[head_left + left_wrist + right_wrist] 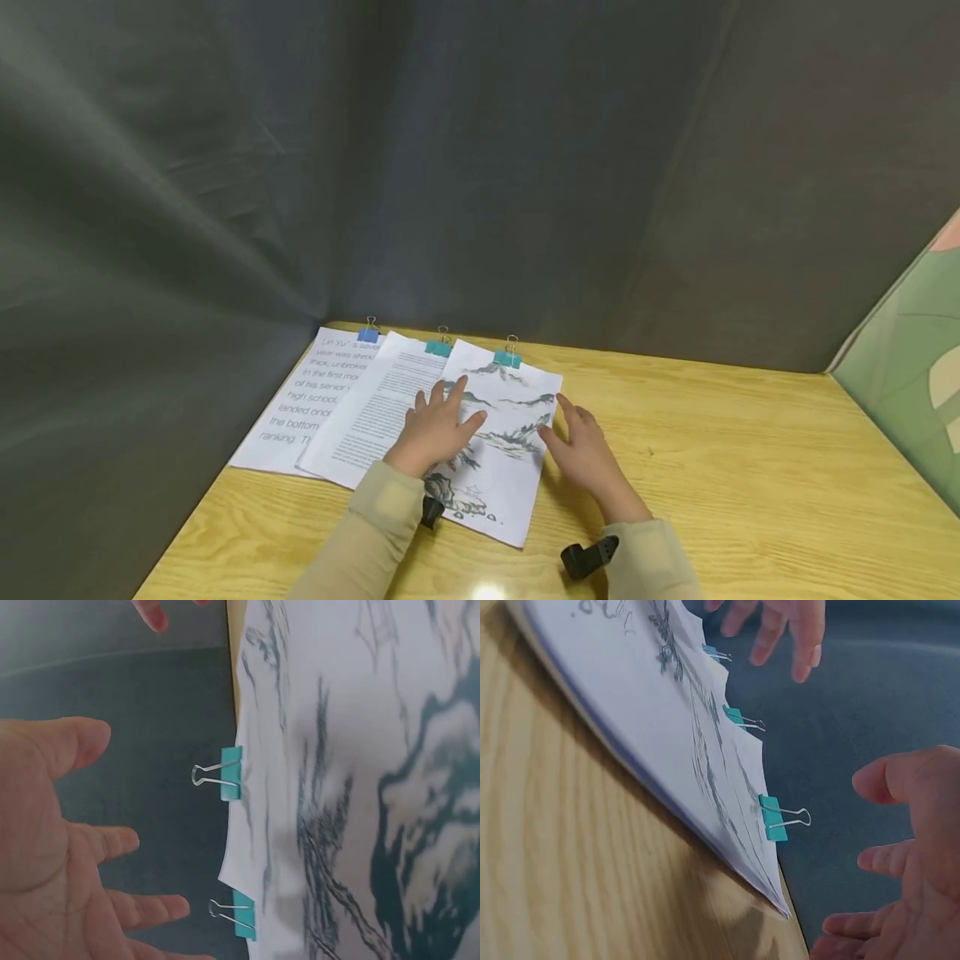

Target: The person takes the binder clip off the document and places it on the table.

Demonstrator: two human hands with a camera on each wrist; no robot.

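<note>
Three clipped stacks of white paper overlap on the table. The rightmost stack, topped by an ink landscape print (517, 508), has a teal binder clip (507, 359) on its top edge. Over its left part my left hand (431, 429) hovers with fingers spread. My right hand (588, 454) is beside its right edge, fingers extended and thumb apart. Both wrist views show each hand (45, 855) with nothing between the fingers. Left of the print lies a text stack (367, 417) with another teal clip (438, 347); beneath it, a large-print text stack (300, 400) carries a blue clip (367, 335).
The wooden table (750, 467) extends to the right of the papers. A dark grey cloth (525, 167) hangs behind and along the left side. At the far right stands a green patterned panel (915, 358).
</note>
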